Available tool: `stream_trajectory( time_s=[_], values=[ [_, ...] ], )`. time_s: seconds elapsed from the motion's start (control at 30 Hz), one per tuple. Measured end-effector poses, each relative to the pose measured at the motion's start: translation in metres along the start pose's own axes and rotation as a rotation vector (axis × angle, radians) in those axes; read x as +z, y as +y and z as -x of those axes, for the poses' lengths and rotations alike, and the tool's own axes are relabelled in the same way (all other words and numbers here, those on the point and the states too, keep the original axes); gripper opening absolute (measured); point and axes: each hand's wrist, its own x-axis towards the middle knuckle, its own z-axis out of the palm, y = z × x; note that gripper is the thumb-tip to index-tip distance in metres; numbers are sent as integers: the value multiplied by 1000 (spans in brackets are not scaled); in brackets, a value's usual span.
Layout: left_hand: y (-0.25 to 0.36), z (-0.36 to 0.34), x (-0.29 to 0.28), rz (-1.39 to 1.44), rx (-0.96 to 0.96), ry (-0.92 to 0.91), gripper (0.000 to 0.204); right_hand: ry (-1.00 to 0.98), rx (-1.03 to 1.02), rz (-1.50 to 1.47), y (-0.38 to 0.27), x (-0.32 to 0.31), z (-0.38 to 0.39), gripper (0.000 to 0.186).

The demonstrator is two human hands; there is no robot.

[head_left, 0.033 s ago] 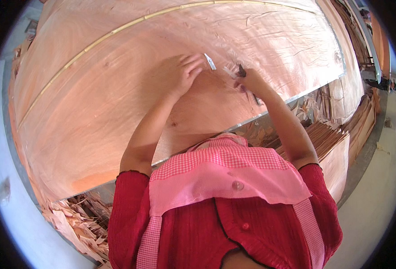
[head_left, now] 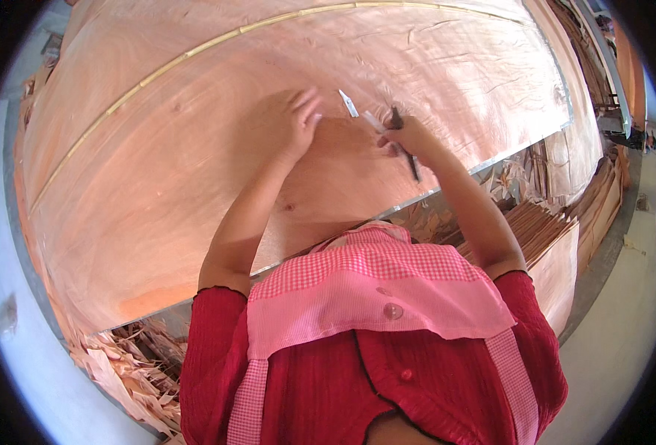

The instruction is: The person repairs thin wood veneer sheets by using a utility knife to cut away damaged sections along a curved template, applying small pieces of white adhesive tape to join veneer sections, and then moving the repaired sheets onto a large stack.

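A broad sheet of reddish-brown wood veneer (head_left: 217,178) lies before me on a raised surface. Over it is my left hand (head_left: 303,119), its fingers spread and slightly blurred, holding nothing. A small white pointed piece (head_left: 348,104) lies on the veneer between my hands. My right hand (head_left: 404,138) is closed around a slim dark tool (head_left: 415,169), which shows above and below the fingers; its exact kind is unclear. By the right fingertips is a pale narrow strip (head_left: 372,121); I cannot tell whether it is held or belongs to the tool.
A long thin bamboo pole (head_left: 187,54) lies across the far part of the sheet. Stacked veneer sheets (head_left: 539,230) stand below the right edge. Torn veneer scraps (head_left: 131,374) are heaped at the lower left. Wrinkles run through the veneer's far right part.
My left hand has drawn slightly left, away from the white piece. My right hand has shifted a little left, and the dark tool in it has turned, showing more of its length.
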Motion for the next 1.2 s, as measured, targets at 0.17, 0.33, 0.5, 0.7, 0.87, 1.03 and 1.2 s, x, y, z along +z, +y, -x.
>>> stream_trajectory(
  time_s=[0.17, 0.33, 0.5, 0.7, 0.87, 1.03, 1.2],
  values=[
    [-4, 3, -4, -320, 3, 7, 31, 104, 5, 19, -34, 58, -42, 16],
    [-8, -2, -13, -264, -45, -42, 37, 124, -37, 51, -68, 75, -62, 17],
    [14, -17, -17, -463, -131, -202, 44, 137, 109, -169, -69, 81, -84, 19],
    [13, -14, -16, -626, -49, -347, 41, 220, 41, -47, -22, 71, -61, 17],
    [17, -20, -28, -485, -28, -354, 43, 269, -217, 1068, -66, 35, -39, 19],
    [-56, -26, -48, -218, -81, 62, 47, -23, 25, -2, -76, 37, -61, 18],
    [-53, -44, -67, -140, -223, 136, 43, 58, 89, -403, -112, 117, -120, 11]
  ],
)
